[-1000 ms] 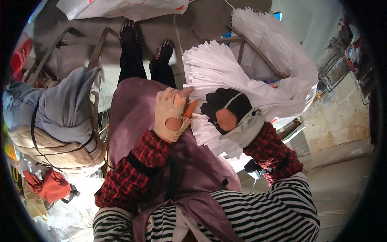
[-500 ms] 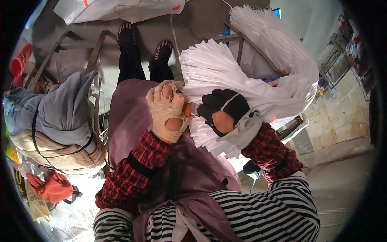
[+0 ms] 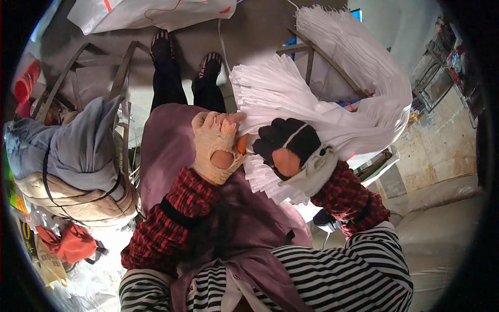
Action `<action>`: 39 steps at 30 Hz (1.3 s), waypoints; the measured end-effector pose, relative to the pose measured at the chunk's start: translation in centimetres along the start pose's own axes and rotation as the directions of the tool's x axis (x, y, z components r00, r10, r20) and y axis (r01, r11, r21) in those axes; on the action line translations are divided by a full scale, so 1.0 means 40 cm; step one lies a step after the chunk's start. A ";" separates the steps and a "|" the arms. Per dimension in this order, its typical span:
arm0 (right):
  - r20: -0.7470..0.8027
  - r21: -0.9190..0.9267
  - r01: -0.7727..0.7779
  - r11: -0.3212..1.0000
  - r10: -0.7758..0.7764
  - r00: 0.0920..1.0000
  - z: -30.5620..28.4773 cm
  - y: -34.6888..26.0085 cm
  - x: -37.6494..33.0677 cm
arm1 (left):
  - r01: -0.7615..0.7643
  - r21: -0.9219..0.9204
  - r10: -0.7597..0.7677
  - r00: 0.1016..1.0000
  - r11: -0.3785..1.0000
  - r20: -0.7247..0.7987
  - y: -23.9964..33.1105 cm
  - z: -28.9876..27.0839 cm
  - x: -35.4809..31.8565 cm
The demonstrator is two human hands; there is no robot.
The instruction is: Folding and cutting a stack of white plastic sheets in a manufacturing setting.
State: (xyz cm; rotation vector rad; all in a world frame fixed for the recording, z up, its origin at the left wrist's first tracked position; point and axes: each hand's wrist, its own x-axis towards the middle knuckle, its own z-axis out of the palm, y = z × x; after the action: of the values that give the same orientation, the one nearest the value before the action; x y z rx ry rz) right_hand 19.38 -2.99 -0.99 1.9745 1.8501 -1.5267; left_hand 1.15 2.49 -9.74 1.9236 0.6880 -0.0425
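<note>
The left hand (image 3: 218, 145), in a worn beige glove (image 3: 207, 156), has its fingers (image 3: 210, 119) bent at the left edge of a white stack of thin layers (image 3: 280, 86); whether they pinch a layer cannot be told, as their tips are hidden. An orange piece (image 3: 243, 144) sits at the right side of these fingers, facing the other hand. The right hand (image 3: 292, 148), in a black glove (image 3: 306, 139) open over the back, rests on the stack with its fingers curled, so whether they grip or lie loose cannot be told either. The stack fans out below, between and beyond both sets of fingers, then sweeps right and upward past the right ones. Under and left of the left fingers spreads a purple apron (image 3: 169, 138). Farther left of them lies a grey bundle (image 3: 83, 143) tied with black cord (image 3: 46, 164); well beyond them is a white bag (image 3: 150, 14) with red marks.
</note>
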 end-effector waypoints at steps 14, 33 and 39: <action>0.173 -0.024 -0.117 0.993 0.120 0.978 0.016 -0.009 -0.035 | 0.034 -0.097 -0.010 0.972 0.995 0.233 0.001 -0.046 -0.049; 0.009 0.098 -0.065 0.993 0.064 0.998 0.030 -0.003 -0.035 | 0.140 -0.425 -0.066 0.980 0.894 0.185 0.012 -0.041 -0.032; -0.029 0.047 0.013 0.999 -0.011 1.000 0.021 -0.010 -0.039 | 0.080 -0.111 -0.077 0.997 0.991 0.028 -0.008 -0.009 0.055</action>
State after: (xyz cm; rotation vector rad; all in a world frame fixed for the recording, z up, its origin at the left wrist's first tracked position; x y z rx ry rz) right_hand 18.87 -4.54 -0.18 2.0193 1.8567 -1.5679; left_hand 2.73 3.88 -10.56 1.7856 0.7349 -0.0742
